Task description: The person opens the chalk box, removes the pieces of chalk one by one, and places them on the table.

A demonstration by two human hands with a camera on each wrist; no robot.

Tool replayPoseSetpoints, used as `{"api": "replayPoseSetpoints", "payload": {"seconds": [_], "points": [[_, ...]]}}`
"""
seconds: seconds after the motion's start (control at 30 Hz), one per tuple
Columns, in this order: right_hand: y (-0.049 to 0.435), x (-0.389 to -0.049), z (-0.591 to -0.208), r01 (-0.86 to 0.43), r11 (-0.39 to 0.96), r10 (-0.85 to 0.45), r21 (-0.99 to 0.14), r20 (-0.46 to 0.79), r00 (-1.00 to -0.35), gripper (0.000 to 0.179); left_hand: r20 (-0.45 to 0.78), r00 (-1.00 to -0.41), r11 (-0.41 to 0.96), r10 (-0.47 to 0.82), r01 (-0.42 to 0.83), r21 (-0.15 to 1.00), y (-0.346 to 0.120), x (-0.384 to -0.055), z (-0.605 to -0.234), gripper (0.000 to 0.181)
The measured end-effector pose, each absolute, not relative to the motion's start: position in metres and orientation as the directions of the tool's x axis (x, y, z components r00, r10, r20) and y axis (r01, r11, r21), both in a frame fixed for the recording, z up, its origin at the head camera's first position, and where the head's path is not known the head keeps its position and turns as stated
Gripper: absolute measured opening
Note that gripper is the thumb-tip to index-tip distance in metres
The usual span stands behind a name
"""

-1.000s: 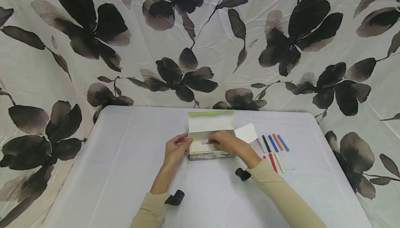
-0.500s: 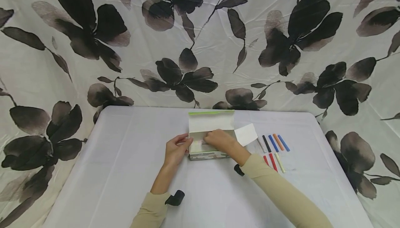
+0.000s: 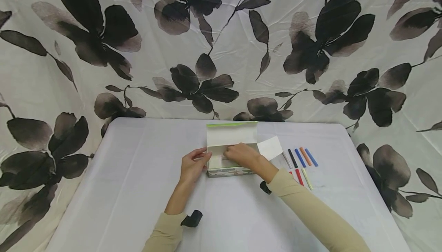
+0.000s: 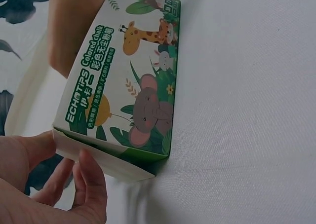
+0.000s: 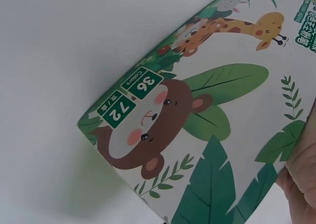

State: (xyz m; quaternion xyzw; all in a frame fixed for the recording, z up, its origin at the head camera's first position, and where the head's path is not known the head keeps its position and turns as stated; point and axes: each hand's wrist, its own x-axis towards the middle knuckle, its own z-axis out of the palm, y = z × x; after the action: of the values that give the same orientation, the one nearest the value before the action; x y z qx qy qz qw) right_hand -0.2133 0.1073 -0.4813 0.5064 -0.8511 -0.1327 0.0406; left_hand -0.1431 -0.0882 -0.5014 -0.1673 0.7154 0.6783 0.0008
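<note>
A white cardboard chalk box (image 3: 229, 172), printed with green leaves and cartoon animals and marked "Colored chalk" in the left wrist view, stands on the table with its lid raised at the back. My left hand (image 3: 191, 165) holds the box's left end; in the left wrist view its thumb and fingers pinch the end flap (image 4: 106, 162). My right hand (image 3: 243, 155) reaches down into the box from the right with bent fingers. Its fingertips are hidden inside, so I cannot tell what they hold. Part of this hand (image 5: 302, 174) shows at the box's edge in the right wrist view.
Several coloured sticks, among them a black one (image 3: 292, 158), an orange one (image 3: 305, 156) and a red one (image 3: 299, 177), lie in two rows right of the box. The right flap (image 3: 270, 148) sticks out toward them. A floral cloth (image 3: 200, 52) hangs behind the white table (image 3: 138, 190).
My right hand has moved a little left and deeper into the chalk box, then stayed nearly still. My left hand keeps its hold on the left end.
</note>
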Motion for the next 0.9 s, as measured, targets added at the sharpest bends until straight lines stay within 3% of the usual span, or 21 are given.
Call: {"api": "replayPoseSetpoints", "payload": {"seconds": [0.4,0.5,0.6,0.77,0.9], "points": [[0.105,-0.213,-0.482,-0.852,0.445,-0.876,0.277,-0.062,-0.478,0.012,-0.223,-0.945,0.015,-0.239,-0.233,0.972,-0.089,-0.144,-0.501,0.041],[0.107,-0.212,-0.481,-0.853,0.467,-0.869,0.233,-0.058,-0.492,0.009,-0.229,-0.943,0.015,-0.241,-0.239,0.971,-0.088,-0.144,-0.503,0.040],[0.112,-0.212,-0.478,-0.848,0.525,-0.847,0.075,-0.051,-0.529,0.007,-0.232,-0.941,0.021,-0.245,-0.244,0.969,-0.088,-0.145,-0.504,0.039],[0.128,-0.212,-0.468,-0.753,0.587,-0.795,-0.297,-0.037,-0.605,0.011,-0.225,-0.943,0.032,-0.245,-0.239,0.970,-0.088,-0.145,-0.504,0.039],[0.141,-0.213,-0.461,-0.690,0.554,-0.776,-0.466,0.013,-0.631,0.019,-0.219,-0.944,0.035,-0.246,-0.234,0.971,-0.089,-0.145,-0.505,0.039]]}}
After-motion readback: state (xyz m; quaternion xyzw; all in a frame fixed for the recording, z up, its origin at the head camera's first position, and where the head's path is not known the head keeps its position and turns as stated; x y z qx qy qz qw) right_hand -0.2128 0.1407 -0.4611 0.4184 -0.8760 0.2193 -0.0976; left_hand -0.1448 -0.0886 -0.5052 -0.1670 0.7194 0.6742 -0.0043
